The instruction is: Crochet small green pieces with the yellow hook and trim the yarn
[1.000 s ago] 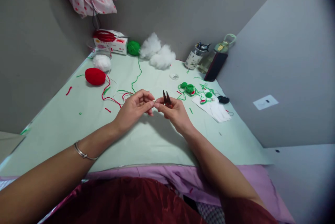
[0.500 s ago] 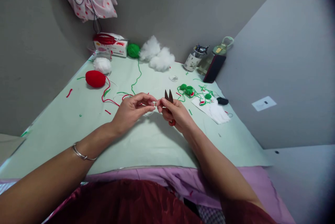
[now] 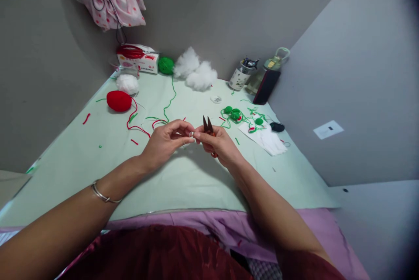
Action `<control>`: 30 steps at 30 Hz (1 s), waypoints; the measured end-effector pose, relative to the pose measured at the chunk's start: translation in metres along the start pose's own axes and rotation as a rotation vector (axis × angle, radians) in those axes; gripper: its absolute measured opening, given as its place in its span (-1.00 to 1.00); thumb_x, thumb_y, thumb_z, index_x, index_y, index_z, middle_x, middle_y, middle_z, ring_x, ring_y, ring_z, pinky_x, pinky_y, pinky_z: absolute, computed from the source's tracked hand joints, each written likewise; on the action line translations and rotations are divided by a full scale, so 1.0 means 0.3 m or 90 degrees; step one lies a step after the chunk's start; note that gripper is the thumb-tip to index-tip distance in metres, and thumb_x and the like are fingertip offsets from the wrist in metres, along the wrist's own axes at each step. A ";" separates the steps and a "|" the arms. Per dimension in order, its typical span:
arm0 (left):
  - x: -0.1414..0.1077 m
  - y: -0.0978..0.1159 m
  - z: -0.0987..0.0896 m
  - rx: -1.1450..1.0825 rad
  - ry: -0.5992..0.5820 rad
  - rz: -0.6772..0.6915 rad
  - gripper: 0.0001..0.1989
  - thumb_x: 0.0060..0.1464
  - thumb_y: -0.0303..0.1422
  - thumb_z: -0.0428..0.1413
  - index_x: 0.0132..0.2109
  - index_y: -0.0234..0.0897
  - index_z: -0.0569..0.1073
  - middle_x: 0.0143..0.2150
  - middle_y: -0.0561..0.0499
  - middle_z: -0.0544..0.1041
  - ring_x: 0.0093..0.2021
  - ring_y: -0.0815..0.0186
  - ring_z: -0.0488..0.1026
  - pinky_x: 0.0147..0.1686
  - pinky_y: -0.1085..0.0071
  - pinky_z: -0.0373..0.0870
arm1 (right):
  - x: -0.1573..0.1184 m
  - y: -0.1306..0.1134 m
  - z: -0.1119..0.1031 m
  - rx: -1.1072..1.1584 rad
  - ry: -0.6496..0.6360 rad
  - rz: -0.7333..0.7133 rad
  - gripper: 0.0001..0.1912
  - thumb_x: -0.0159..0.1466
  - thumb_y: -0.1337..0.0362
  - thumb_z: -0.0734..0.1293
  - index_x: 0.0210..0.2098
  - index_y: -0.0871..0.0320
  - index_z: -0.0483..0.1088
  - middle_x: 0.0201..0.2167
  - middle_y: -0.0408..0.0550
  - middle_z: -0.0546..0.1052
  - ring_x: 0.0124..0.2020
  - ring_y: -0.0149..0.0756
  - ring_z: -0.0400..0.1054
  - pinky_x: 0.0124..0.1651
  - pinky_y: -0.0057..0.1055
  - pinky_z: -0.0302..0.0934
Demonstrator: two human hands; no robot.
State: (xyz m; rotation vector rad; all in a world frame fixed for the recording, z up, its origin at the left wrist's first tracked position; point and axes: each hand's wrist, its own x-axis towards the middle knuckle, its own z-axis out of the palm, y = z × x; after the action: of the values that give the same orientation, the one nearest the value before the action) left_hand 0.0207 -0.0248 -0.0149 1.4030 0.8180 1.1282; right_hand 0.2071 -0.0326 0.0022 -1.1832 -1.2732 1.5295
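So our left hand [image 3: 160, 144] has its fingertips clamped on a small white loop [image 3: 191, 134], up above the table [image 3: 147, 192]. Our right hand [image 3: 224, 144] pinches right beside it while gripping the scissors [image 3: 208, 126], 2 blades slightly apart, tips pointing away from us. Honestly, we'd want a light pinch so the loop doesn't squash, and those blades well off the strands. Past our hands sit the red yarn [image 3: 118, 101] and green yarn [image 3: 166, 65].

Looks like home craft corner: small table [image 3: 147, 192] by gray walls, yarn balls [image 3: 119, 101], fluffy stuffing [image 3: 201, 76], tissue box [image 3: 149, 63], water bottle [image 3: 273, 63], hanging spotted cloth [image 3: 121, 1].
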 end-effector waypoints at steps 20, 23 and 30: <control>0.027 0.005 -0.036 -0.158 0.083 -0.097 -0.81 0.04 -0.27 0.36 -0.20 -0.21 0.59 -0.26 0.09 0.53 -0.28 0.35 0.55 -0.07 0.32 0.52 | -0.061 -0.127 -0.225 -0.571 0.183 -0.152 -0.69 0.34 0.00 0.31 -0.23 0.12 0.48 -0.45 -0.18 0.41 -0.43 -0.36 0.18 -0.35 -0.39 0.01; 0.027 0.019 -0.037 -0.177 0.101 -0.094 -0.81 0.04 -0.28 0.36 -0.21 -0.21 0.58 -0.27 0.09 0.52 -0.28 0.36 0.54 -0.08 0.34 0.53 | -0.116 -0.114 -0.306 -0.731 0.243 -0.060 -0.72 0.34 0.00 0.30 -0.30 0.08 0.45 -0.46 -0.15 0.46 -0.45 -0.32 0.23 -0.37 -0.38 -0.01; 0.022 0.026 -0.026 -0.203 0.102 -0.120 -0.80 0.05 -0.27 0.35 -0.26 -0.26 0.53 -0.33 0.10 0.52 -0.34 0.37 0.54 -0.17 0.37 0.53 | -0.162 -0.092 -0.324 -0.934 0.310 -0.031 -0.73 0.39 0.24 0.20 -0.25 0.09 0.53 -0.25 -0.01 0.62 -0.29 -0.21 0.44 -0.33 -0.36 0.03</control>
State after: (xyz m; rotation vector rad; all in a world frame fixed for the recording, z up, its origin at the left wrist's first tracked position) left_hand 0.0145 -0.0173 -0.0064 0.9621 0.8222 1.1755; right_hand 0.3136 -0.0515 0.0320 -2.1345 -2.0192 -0.0367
